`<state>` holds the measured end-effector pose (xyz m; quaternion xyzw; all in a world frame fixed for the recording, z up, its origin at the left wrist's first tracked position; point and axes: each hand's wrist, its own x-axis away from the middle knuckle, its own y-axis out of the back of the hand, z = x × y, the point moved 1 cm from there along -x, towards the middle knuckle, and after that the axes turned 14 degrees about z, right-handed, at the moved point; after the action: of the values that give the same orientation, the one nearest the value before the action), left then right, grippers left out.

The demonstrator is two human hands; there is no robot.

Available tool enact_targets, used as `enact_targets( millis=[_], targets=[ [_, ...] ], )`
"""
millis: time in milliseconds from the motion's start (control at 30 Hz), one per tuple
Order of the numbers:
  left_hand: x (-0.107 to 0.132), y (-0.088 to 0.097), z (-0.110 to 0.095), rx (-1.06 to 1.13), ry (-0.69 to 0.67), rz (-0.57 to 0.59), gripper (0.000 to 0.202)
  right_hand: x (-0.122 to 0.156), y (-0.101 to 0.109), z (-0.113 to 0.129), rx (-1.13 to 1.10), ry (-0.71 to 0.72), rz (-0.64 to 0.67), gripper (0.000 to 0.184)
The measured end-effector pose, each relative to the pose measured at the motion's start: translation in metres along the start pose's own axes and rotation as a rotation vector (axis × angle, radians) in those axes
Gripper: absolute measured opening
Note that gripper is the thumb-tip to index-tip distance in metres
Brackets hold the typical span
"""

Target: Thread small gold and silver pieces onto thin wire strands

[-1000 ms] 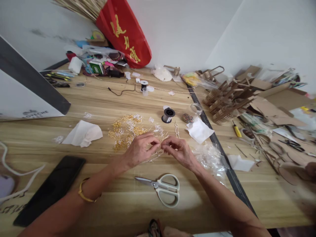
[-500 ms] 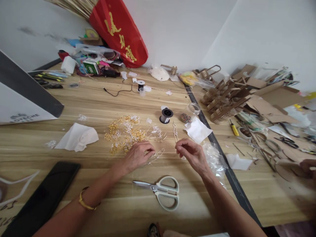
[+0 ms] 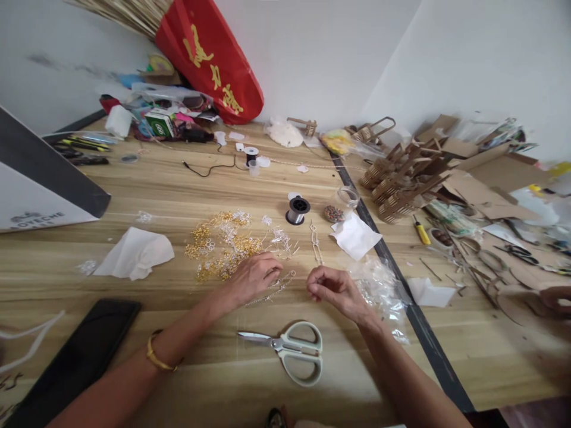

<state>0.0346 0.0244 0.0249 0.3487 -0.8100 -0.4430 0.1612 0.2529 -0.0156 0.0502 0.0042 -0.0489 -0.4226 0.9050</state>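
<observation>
My left hand (image 3: 255,274) rests at the edge of a heap of gold and silver jewellery findings (image 3: 232,246), its fingers curled together. Just beside its fingertips lies a thin beaded chain (image 3: 281,286) on the wood. To the right, my right hand (image 3: 332,288) is closed in a pinch a little above the table; whatever is between the fingertips is too small to make out. Beyond it lies a second thin chain (image 3: 315,244). Scissors (image 3: 285,351) with pale handles lie in front of both hands, blades to the left.
A wire spool (image 3: 298,211) stands behind the chains, near a dish of beads (image 3: 333,213) and white paper (image 3: 357,236). Clear plastic bags (image 3: 381,291) lie right of my right hand. A phone (image 3: 84,356) is at left, small woven baskets (image 3: 392,184) at right. Another person's hand (image 3: 557,300) shows at the right edge.
My right hand has moved slightly left and down, towards the chain beside my left hand. My left hand stays almost in place. The whole view has shifted a little.
</observation>
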Motion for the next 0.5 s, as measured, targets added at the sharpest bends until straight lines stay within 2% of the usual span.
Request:
enact_targets(
  millis=[267, 367, 500],
  targets=[
    [-0.013, -0.008, -0.011, 0.049, -0.168, 0.052, 0.021, 0.005, 0.002, 0.011, -0.05, 0.014, 0.072, 0.025],
    [-0.012, -0.013, -0.012, 0.049, -0.184, 0.087, 0.02, 0.006, 0.004, 0.012, -0.056, 0.02, 0.09, 0.025],
    [-0.011, -0.019, -0.01, 0.083, -0.177, 0.072, 0.019, 0.005, 0.004, 0.013, -0.039, 0.002, 0.103, 0.026]
  ],
)
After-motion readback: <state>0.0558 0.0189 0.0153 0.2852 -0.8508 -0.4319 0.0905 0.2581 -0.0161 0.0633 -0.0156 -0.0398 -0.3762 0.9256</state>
